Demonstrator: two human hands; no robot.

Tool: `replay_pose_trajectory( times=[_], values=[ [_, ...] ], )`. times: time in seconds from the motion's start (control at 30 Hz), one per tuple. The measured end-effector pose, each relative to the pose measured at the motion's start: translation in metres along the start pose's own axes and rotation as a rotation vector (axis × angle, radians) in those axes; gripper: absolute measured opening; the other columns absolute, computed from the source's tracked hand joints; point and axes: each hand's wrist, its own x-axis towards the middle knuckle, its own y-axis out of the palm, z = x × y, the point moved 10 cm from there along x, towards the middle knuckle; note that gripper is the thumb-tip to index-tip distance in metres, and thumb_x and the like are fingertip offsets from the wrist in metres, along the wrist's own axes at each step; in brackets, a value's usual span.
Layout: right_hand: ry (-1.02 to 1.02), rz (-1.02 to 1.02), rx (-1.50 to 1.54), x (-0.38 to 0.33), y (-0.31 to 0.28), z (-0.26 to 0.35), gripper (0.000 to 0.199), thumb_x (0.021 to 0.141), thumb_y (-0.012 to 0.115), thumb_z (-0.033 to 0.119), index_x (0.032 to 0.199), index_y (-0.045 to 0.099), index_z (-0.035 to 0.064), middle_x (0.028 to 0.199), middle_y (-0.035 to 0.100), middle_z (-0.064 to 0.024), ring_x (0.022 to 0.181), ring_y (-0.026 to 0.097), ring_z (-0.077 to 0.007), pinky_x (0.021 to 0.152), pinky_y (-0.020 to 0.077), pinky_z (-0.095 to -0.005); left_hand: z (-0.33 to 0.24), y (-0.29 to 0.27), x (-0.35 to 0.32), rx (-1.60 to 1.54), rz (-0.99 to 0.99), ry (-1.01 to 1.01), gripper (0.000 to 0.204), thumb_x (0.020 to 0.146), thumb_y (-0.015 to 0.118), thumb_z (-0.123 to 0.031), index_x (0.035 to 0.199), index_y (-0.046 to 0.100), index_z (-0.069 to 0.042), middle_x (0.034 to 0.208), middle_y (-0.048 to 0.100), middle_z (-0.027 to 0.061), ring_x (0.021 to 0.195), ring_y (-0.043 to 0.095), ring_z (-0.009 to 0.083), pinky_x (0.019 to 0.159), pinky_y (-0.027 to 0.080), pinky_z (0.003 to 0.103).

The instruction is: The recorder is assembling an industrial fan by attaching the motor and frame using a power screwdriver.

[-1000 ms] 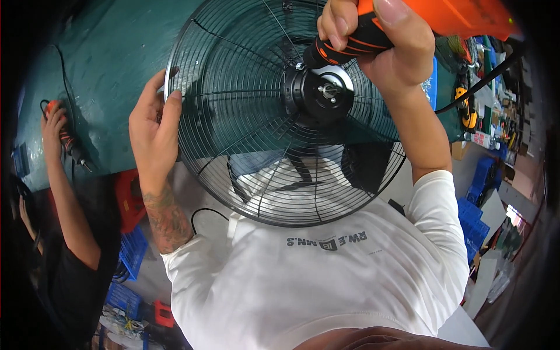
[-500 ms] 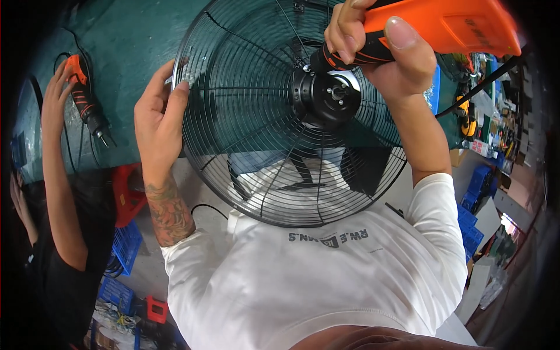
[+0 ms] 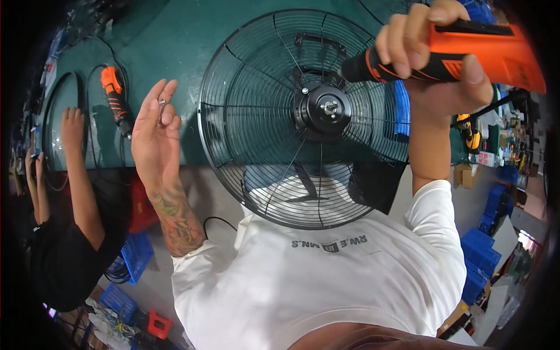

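Note:
A round black wire fan guard lies over the table's near edge, against my white shirt. At its centre is a black motor with a silvery shaft; a shiny screw shows at its far left rim. My right hand grips an orange and black electric screwdriver, whose tip points left just beyond the motor. Left of the guard and apart from it, my left hand is raised, palm up. Its thumb and fingers pinch a small silvery screw.
On the green table lies a second orange and black screwdriver, near a co-worker's hand at the left. A black cable runs from my screwdriver. Blue crates stand at the right, and a yellow tool lies beyond my right arm.
My left hand has let go of the guard's left rim and now shows a small screw in its fingers. The screwdriver has moved right, back from the motor. The co-worker's hand has left the other screwdriver.

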Motion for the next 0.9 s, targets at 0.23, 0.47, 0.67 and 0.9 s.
replay_pose_trajectory(
  times=[0.23, 0.47, 0.67, 0.9],
  values=[
    [-0.037, -0.07, 0.011, -0.04, 0.006, 0.058, 0.055, 0.088, 0.058, 0.046, 0.126, 0.054, 0.007, 0.079, 0.053, -0.0019, 0.065, 0.052, -0.0137, 0.067, 0.0424, -0.0311, 0.035, 0.128, -0.04, 0.307, 0.323, -0.183, 0.032, 0.107, 0.052, -0.023, 0.124, 0.061, 0.002, 0.064, 0.037, -0.0091, 0.051, 0.03, 0.0004, 0.043, 0.024, 0.02],
    [-0.091, -0.025, 0.021, -0.08, 0.018, 0.097, 0.06, 0.088, 0.063, 0.045, 0.133, 0.051, 0.0074, 0.086, 0.056, -0.0032, 0.073, 0.054, -0.015, 0.076, 0.0436, -0.0323, 0.102, 0.205, -0.082, 0.616, 0.662, -0.415, 0.028, 0.103, 0.059, -0.018, 0.123, 0.065, 0.0, 0.068, 0.048, -0.0077, 0.054, 0.04, 0.0022, 0.049, 0.035, 0.019],
    [-0.12, -0.07, 0.11, -0.099, 0.019, 0.112, 0.061, 0.085, 0.071, 0.042, 0.132, 0.052, 0.0085, 0.087, 0.058, -0.0006, 0.071, 0.055, -0.0124, 0.074, 0.0439, -0.0296, 0.094, 0.241, -0.112, 0.976, 0.943, 0.148, 0.02, 0.1, 0.063, -0.014, 0.106, 0.07, 0.004, 0.067, 0.057, 0.0046, 0.056, 0.051, 0.0105, 0.052, 0.041, 0.029],
    [-0.076, 0.027, 0.097, -0.096, 0.032, 0.102, 0.062, 0.084, 0.071, 0.042, 0.134, 0.049, 0.0107, 0.091, 0.059, 0.0001, 0.076, 0.058, -0.0129, 0.076, 0.0468, -0.0295, 0.09, 0.24, -0.119, 1.127, 0.926, 0.407, 0.014, 0.093, 0.071, -0.009, 0.103, 0.068, 0.001, 0.071, 0.058, 0.012, 0.055, 0.055, 0.0223, 0.052, 0.043, 0.034]
  ],
)
